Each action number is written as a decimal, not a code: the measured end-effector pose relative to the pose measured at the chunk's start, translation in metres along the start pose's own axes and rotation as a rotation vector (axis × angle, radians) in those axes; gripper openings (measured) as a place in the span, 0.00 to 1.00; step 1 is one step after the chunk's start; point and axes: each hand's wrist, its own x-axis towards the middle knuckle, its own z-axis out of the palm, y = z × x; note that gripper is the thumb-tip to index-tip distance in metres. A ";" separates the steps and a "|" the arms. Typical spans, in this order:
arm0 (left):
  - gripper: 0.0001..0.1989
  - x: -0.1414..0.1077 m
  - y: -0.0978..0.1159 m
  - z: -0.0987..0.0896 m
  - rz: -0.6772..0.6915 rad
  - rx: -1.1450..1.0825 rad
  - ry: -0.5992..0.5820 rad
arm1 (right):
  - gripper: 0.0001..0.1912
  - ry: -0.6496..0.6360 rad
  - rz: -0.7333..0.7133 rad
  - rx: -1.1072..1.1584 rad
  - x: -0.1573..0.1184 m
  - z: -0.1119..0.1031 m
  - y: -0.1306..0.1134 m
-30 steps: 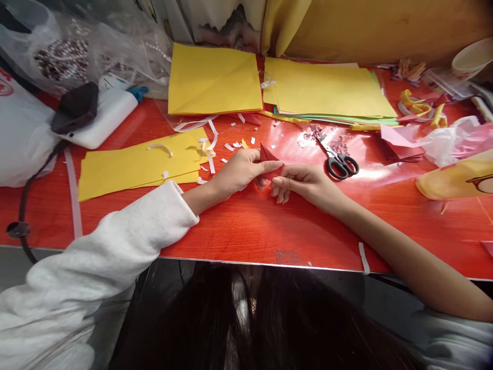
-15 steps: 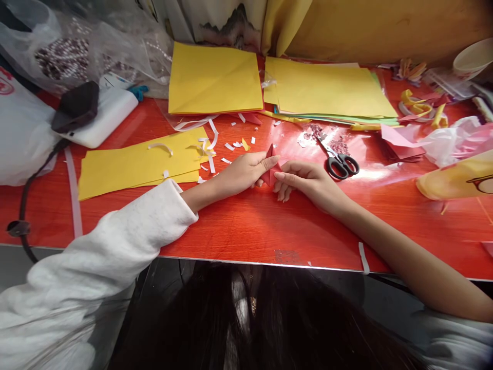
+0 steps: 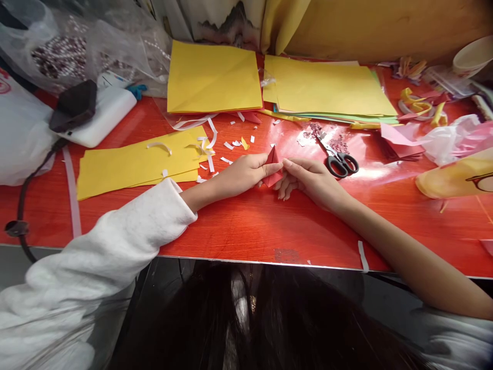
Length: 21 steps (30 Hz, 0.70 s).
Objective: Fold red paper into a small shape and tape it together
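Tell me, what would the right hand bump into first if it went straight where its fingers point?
Probably the folded red paper, held in the left hand. The right hand may already be touching it; depth is unclear.

Red table (image 3: 215, 226), dial centred on view, twelve at the far side. Between eleven and twelve: stack of yellow sheets (image 3: 215, 77). Between one and two: second yellow pile (image 3: 331, 90), green edges showing beneath. Ten: strung beads (image 3: 63, 54) inside clear plastic. Between nine and ten: black device (image 3: 75, 108) resting on a white box (image 3: 111, 115); white bag (image 3: 23, 139) beside. Nine: overlapping yellow strips (image 3: 131, 162), pale curl on top. Between two and three: black-handled scissors (image 3: 336, 155), blades among dark flecks. Two: white cup (image 3: 473, 56), far corner. Three: yellowish container (image 3: 442, 180). Four: pale strip (image 3: 362, 256) over the near edge.
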 end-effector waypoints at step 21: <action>0.17 -0.003 0.000 0.002 0.006 -0.005 0.159 | 0.09 0.218 -0.065 0.103 0.001 0.002 0.001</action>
